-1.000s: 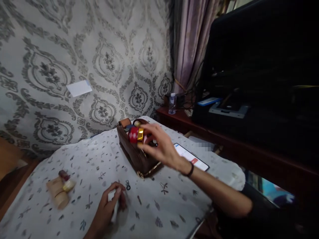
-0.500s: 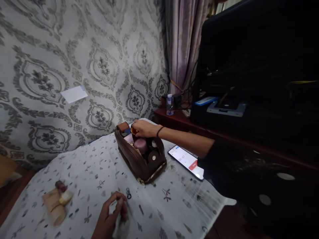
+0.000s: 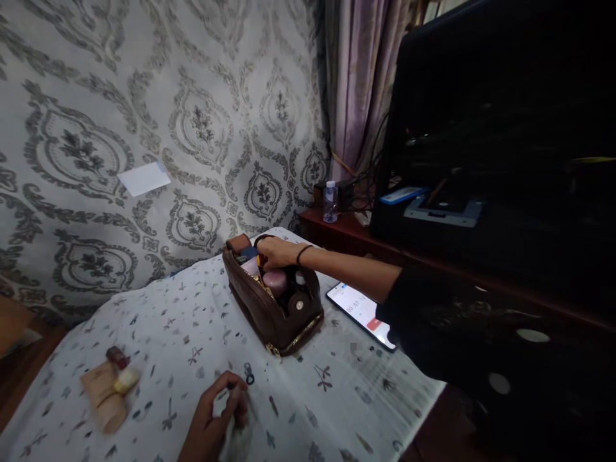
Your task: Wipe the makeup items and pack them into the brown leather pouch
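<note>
White leaf-print cloth (image 3: 178, 321); dark-brown leather bag (image 3: 253, 311) open on it, crowded. Right hand (image 3: 279, 251) at far end, gripping shiny gold-coloured piece (image 3: 260, 260); tight packing could snag it, knocking the round pink container (image 3: 274, 280). Left hand (image 3: 212, 414) half-curled; grip unclear.

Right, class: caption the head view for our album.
Right hand reaching into an open brown bag on patterned cloth, lit phone alongside, left hand nearer the camera.
</note>
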`<state>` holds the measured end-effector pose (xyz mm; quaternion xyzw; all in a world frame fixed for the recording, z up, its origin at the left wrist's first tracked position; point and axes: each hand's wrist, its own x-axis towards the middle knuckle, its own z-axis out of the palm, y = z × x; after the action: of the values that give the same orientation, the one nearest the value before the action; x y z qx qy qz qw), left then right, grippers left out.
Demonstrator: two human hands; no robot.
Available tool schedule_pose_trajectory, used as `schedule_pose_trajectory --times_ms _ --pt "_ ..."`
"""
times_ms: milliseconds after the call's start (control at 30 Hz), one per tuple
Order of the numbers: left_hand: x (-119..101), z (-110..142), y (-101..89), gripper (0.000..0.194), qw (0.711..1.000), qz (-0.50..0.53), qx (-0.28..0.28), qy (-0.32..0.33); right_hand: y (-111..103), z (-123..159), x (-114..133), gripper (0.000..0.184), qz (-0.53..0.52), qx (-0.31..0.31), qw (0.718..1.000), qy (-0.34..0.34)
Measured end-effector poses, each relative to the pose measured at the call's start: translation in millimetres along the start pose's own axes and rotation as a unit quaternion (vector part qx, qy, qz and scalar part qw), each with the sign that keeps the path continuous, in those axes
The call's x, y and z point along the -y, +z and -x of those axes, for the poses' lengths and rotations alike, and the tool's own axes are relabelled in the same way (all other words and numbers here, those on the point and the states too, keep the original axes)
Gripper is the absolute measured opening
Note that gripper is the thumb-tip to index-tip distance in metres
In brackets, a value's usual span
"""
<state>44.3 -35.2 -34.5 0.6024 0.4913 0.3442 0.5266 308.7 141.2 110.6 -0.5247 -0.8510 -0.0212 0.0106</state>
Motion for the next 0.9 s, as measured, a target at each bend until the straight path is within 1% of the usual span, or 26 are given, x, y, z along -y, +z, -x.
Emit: schedule_pose_trajectory --times_ms 100,200,267,367,500,667,767,900 --pt "2.9 -1.1 -0.8 0.050 1.000 -0.004 0.000 0.003 -2.3 -1.0 -1.8 0.033 0.009 -0.012 1.000 -0.013" --pt "3.0 -1.4 -0.8 0.051 1.000 -0.006 0.004 0.002 -10.8 -1.9 -7.3 0.026 0.041 -0.032 0.999 -0.004" --pt "2.6 -1.3 -0.6 0.052 1.000 -0.008 0.011 0.008 -16.1 -3.6 -11.2 0.027 0.065 -0.045 0.997 0.010" --pt "3.6 -1.5 -0.9 0.052 1.000 -0.010 0.016 0.004 -18.2 -9.6 -14.0 0.029 0.093 -0.047 0.995 0.002" --pt "9.2 -3.9 -4.4 0.051 1.000 -0.017 0.025 0.005 -12.3 -23.1 -10.6 0.025 0.123 -0.022 0.992 -0.029" --pt "15.0 -7.9 -11.3 0.050 0.997 -0.037 0.067 0.006 -3.3 -38.3 -8.1 0.017 0.153 0.003 0.987 -0.048" --pt "14.2 -8.1 -12.1 0.050 0.997 -0.050 0.065 0.007 2.7 -41.7 -10.6 0.018 0.162 0.000 0.985 -0.051" --pt "14.2 -7.2 -10.1 0.052 0.996 -0.058 0.059 0.018 9.1 -40.7 -11.4 0.024 0.168 -0.012 0.984 -0.057"
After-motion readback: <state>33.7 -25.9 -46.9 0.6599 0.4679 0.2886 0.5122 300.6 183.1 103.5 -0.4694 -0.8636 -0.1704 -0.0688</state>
